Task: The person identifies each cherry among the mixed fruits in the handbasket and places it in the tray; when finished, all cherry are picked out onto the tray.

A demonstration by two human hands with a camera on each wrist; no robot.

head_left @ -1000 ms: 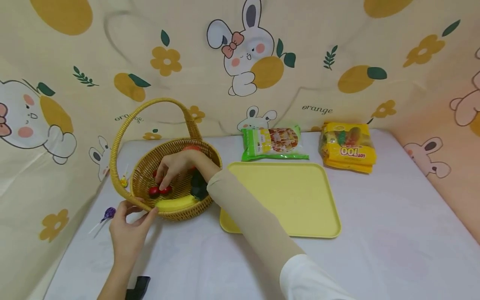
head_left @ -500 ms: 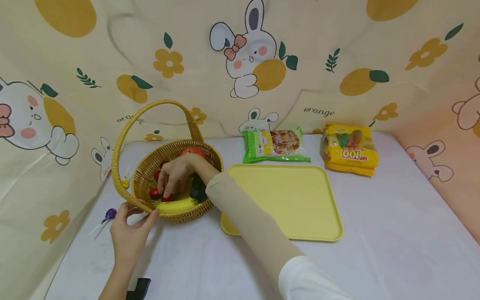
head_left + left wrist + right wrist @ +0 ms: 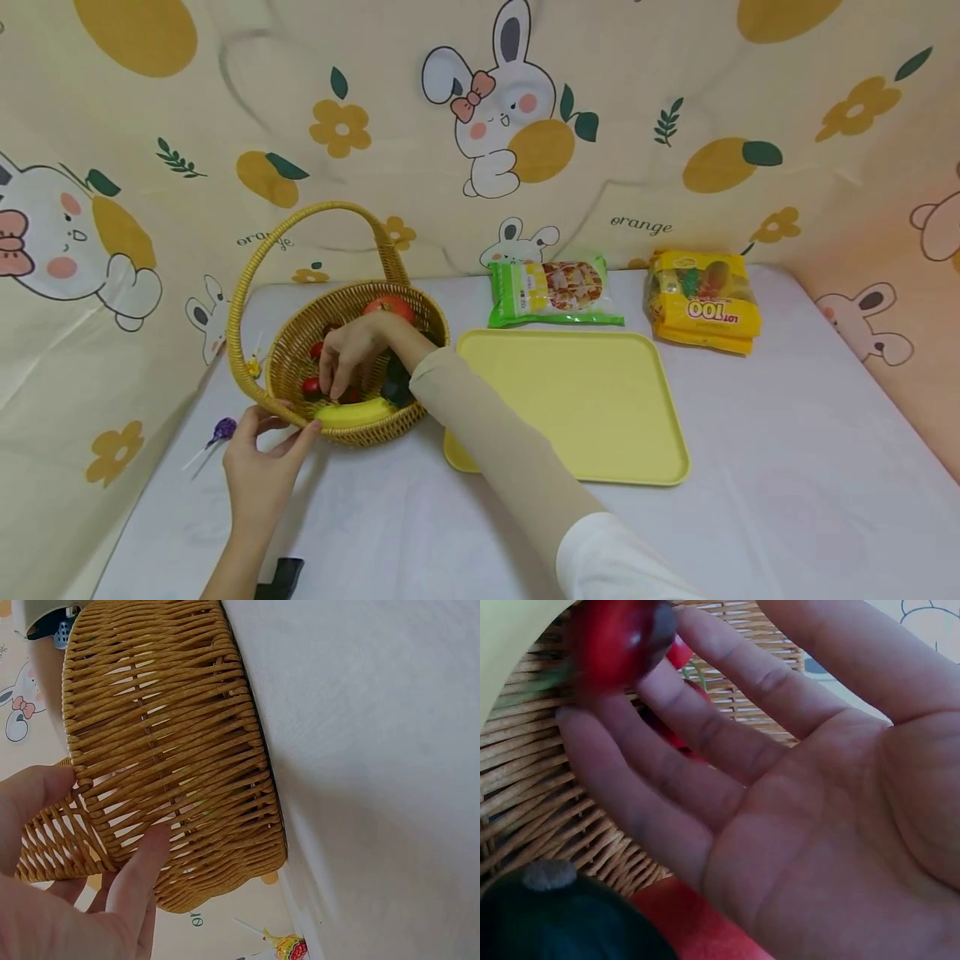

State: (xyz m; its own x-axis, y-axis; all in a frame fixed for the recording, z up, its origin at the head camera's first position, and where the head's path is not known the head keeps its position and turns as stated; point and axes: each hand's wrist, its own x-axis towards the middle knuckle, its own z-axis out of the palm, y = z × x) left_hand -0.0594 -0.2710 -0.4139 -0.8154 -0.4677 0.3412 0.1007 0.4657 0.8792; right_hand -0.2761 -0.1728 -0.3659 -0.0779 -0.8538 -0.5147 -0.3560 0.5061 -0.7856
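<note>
A wicker basket (image 3: pixel 367 435) with a tall handle stands at the left of the table. My left hand (image 3: pixel 258 467) grips its rim at the handle's base; in the left wrist view the thumb and fingers (image 3: pixel 142 874) are around the weave. My right hand (image 3: pixel 356 346) reaches down inside, fingers loosely bent among red cherries (image 3: pixel 311 387). In the right wrist view a cherry (image 3: pixel 619 641) overlaps the fingertips, not enclosed by thumb and finger. A banana (image 3: pixel 356 414) lies along the front, beside a dark green, stubby-stemmed fruit or vegetable (image 3: pixel 562 919). A round red fruit (image 3: pixel 392 307) sits behind.
A yellow tray (image 3: pixel 570 400) lies right of the basket, under the right forearm. Behind it are a green packet (image 3: pixel 555 292) and a yellow packet (image 3: pixel 703 300). A purple lollipop (image 3: pixel 222 429), a yellow one (image 3: pixel 253 367) and a black object (image 3: pixel 281 577) lie at the left.
My right fingers have shifted slightly toward the banana, and the right-hand cherry has moved a little right, now mostly hidden by them. The left hand keeps its hold. The head view has shifted slightly.
</note>
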